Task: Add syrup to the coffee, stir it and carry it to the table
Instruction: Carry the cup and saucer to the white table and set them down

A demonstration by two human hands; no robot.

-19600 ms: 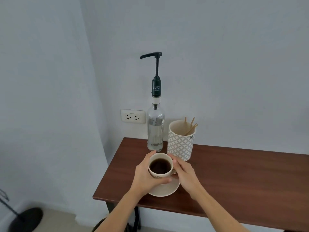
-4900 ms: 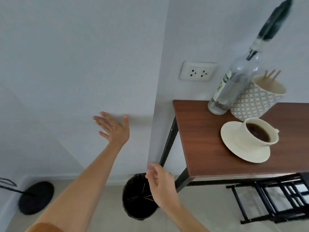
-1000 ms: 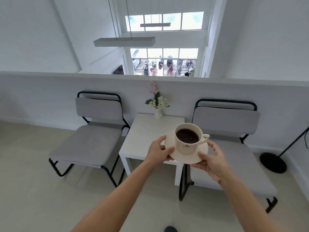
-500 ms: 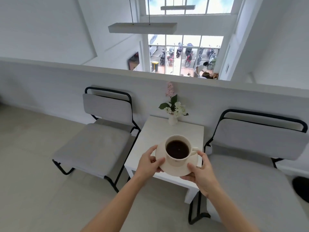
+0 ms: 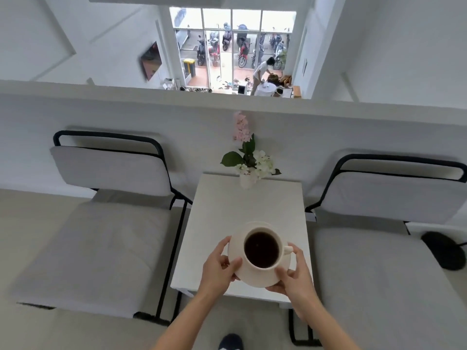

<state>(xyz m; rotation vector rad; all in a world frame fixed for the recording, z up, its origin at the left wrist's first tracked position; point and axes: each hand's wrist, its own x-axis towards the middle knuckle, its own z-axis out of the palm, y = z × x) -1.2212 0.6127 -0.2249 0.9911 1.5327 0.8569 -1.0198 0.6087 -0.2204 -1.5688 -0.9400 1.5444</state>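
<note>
A cream cup of dark coffee (image 5: pixel 262 249) stands on a cream saucer (image 5: pixel 255 280), its handle pointing right. My left hand (image 5: pixel 219 266) grips the saucer's left rim and my right hand (image 5: pixel 294 275) grips its right rim. I hold them above the near half of a small white square table (image 5: pixel 242 205). The gap between saucer and tabletop cannot be judged from above.
A white vase of pink and white flowers (image 5: pixel 249 164) stands at the table's far edge. Grey cushioned chairs with black frames flank the table, one on the left (image 5: pixel 101 223) and one on the right (image 5: pixel 389 248). A low white wall (image 5: pixel 126 104) runs behind them.
I have stepped closer to the white table and the view has tilted down. The cup and saucer, held in both hands, now hang over the tabletop instead of in front of it.
</note>
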